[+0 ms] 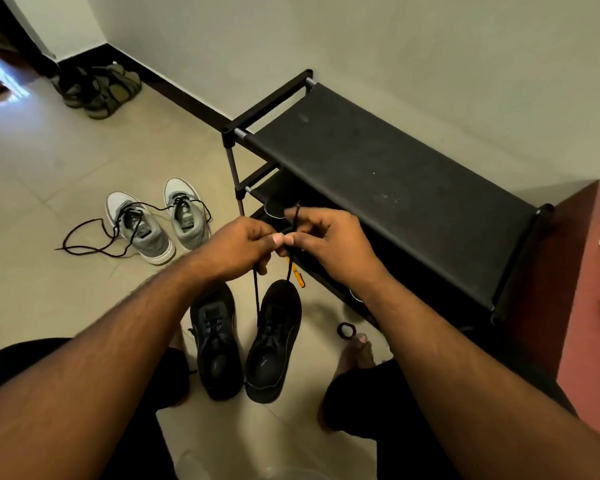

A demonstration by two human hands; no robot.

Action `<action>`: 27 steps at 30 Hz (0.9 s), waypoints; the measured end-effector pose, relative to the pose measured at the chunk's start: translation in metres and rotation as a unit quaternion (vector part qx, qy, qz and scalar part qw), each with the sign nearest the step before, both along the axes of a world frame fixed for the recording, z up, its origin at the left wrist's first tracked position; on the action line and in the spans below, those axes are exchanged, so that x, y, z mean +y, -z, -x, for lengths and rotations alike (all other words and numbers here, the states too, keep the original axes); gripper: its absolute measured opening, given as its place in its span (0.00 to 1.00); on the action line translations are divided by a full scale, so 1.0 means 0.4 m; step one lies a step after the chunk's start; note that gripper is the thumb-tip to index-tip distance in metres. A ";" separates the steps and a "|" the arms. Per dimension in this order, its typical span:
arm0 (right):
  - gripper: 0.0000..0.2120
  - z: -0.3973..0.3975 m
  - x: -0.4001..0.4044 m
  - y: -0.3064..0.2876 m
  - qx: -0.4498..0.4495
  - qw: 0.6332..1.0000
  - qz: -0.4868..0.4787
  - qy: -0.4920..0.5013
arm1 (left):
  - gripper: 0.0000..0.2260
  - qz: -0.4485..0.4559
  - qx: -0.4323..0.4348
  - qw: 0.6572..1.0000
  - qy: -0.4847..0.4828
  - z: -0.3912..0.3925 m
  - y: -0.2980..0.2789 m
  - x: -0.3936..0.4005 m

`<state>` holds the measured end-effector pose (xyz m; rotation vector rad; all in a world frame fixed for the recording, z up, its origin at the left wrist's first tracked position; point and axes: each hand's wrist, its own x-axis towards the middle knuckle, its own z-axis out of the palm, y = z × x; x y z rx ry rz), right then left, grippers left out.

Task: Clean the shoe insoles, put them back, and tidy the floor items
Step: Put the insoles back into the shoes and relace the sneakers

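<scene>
Two black shoes stand side by side on the tiled floor between my knees, the left one [217, 344] and the right one [272, 344]. A black lace [256, 299] rises from the right black shoe to my hands. My left hand [243, 245] and my right hand [321, 242] meet above the shoes, each pinching the lace between thumb and fingers. One lace end sticks up beside my right hand. A pair of grey sneakers [155, 225] sits further left with a long dark lace trailing loose over the floor.
A black shoe rack [378, 168] stands against the wall on the right. An orange tool [298, 277] and a small black ring [346, 330] lie on the floor by the rack. Green sandals [101, 88] sit far left by the wall. A red-brown cabinet [589, 289] stands right.
</scene>
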<state>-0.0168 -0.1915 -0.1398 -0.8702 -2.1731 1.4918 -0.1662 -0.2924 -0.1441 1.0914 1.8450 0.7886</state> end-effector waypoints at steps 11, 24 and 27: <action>0.06 -0.007 0.022 0.011 -0.049 0.999 0.008 0.014 | 0.10 -0.022 -0.003 1.000 0.014 -0.007 -0.007 0.009; 0.04 -0.004 0.022 0.023 -0.121 0.987 0.098 -0.033 | 0.23 0.034 0.296 0.945 0.134 0.011 0.023 0.002; 0.05 -0.005 0.021 0.015 -0.061 0.985 0.158 -0.021 | 0.17 0.018 0.249 0.961 0.121 0.004 0.027 -0.001</action>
